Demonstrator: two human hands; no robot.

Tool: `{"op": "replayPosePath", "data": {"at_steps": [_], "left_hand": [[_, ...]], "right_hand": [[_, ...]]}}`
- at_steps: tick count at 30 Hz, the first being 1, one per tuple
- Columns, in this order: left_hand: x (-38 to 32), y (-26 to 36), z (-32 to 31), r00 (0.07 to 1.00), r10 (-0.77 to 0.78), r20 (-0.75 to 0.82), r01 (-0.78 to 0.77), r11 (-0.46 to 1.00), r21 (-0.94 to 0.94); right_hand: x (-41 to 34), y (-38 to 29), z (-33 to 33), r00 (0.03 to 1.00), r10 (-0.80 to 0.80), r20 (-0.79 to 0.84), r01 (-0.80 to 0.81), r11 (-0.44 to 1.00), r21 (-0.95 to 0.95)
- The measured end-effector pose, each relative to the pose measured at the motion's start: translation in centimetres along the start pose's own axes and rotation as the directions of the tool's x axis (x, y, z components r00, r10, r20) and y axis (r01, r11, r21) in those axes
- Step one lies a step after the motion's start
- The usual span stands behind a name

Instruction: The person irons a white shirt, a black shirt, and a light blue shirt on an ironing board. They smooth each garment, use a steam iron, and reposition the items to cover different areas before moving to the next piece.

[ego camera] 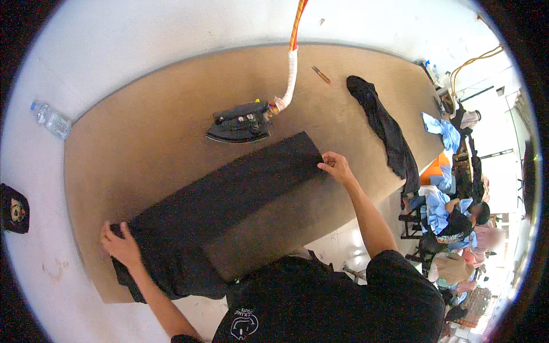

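Observation:
Black trousers [223, 188], by their shape, lie lengthwise across the brown padded table [150, 120]. At their wide upper end, on the left, my left hand [121, 246] rests with fingers spread and the thumb apart; whether it grips any cloth is unclear. My right hand [336, 166] pinches the corner of the leg's hem between thumb and fingers. Beyond the cloth stands a black iron [239, 122], its white-wrapped cable [292, 77] rising from its right end. The lower part of the garment hangs at the near table edge.
A second black garment [384, 124] lies crumpled on the right side, near small thread snips [321, 74]. A plastic bottle [51, 120] is beyond the left edge. Several people sit at the far right, one in a black shirt [456, 225], among light blue cloth [448, 135].

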State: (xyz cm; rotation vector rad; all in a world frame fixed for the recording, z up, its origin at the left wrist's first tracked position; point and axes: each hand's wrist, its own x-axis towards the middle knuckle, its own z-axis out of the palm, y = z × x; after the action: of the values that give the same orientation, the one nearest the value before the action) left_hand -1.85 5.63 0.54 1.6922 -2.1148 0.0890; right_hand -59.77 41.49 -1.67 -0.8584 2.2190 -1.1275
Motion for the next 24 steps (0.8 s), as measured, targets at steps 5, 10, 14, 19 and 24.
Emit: {"op": "replayPosePath", "data": {"at_steps": [5,10,14,19,24], "left_hand": [[-10.9,12.5,-3.5,0.697,0.544,0.468,-0.394,0.835,-0.384],[-11.3,11.2,-4.3,0.653,0.477,0.589,-0.356,0.879,-0.317],[-12.0,14.3,-5.0,0.656,0.437,0.615,-0.411,0.891,-0.193],[-13.5,33.2,0.1,0.752,0.555,0.355,-0.273,0.753,-0.599],[-17.1,47.5,7.8,0.713,0.666,0.218,-0.460,0.679,-0.572]], "right_hand": [[-0.6,2.0,-1.1,0.974,0.061,0.219,-0.081,0.993,0.086],[0.3,2.3,-3.1,0.918,0.208,0.339,-0.229,0.973,0.023],[-0.9,3.0,-3.5,0.913,0.210,0.349,-0.306,0.920,0.247],[-1.1,4.3,-3.2,0.962,0.122,0.246,-0.194,0.936,0.294],[-1.5,5.2,-2.7,0.978,0.005,0.209,-0.010,1.000,0.022]]}}
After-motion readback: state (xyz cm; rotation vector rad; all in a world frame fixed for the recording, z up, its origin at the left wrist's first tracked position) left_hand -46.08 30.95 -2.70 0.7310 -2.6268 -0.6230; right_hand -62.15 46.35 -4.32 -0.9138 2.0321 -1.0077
